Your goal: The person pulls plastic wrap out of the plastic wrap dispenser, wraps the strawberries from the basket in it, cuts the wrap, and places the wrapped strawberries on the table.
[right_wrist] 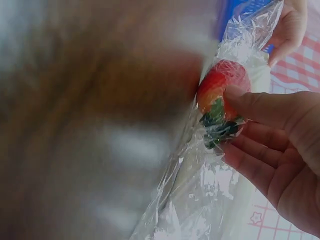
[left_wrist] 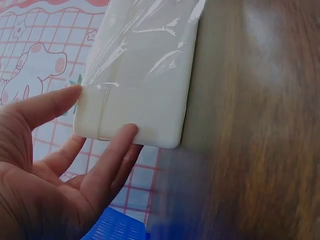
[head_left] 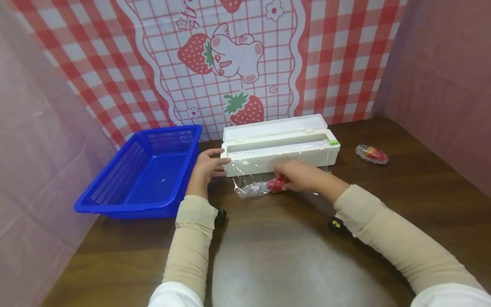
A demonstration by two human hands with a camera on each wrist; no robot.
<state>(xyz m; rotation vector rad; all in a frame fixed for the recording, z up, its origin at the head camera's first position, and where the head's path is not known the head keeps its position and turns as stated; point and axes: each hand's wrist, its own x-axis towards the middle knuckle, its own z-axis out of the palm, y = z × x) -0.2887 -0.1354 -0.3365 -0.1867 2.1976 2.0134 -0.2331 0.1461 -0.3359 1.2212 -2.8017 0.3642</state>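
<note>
My right hand (head_left: 297,175) pinches a red strawberry (right_wrist: 225,85) with green leaves in front of a white cling film dispenser (head_left: 284,160). Clear cling film (head_left: 253,189) covers the strawberry, bunches up to its left, and hangs down over the dispenser's front. The dispenser's lid (head_left: 276,126) stands raised at the back, with the film roll partly visible in the trough. With my left hand (head_left: 209,164), I hold the dispenser's left end, fingers on its front and top edge, as the left wrist view also shows.
A blue perforated basket (head_left: 186,170) stands left of the dispenser, close to my left forearm. Near the right end of the table lies another film-wrapped fruit (head_left: 372,154), red and yellow. A green clip (head_left: 333,142) sits on the dispenser's right end. Behind hangs a checked strawberry cloth (head_left: 333,64).
</note>
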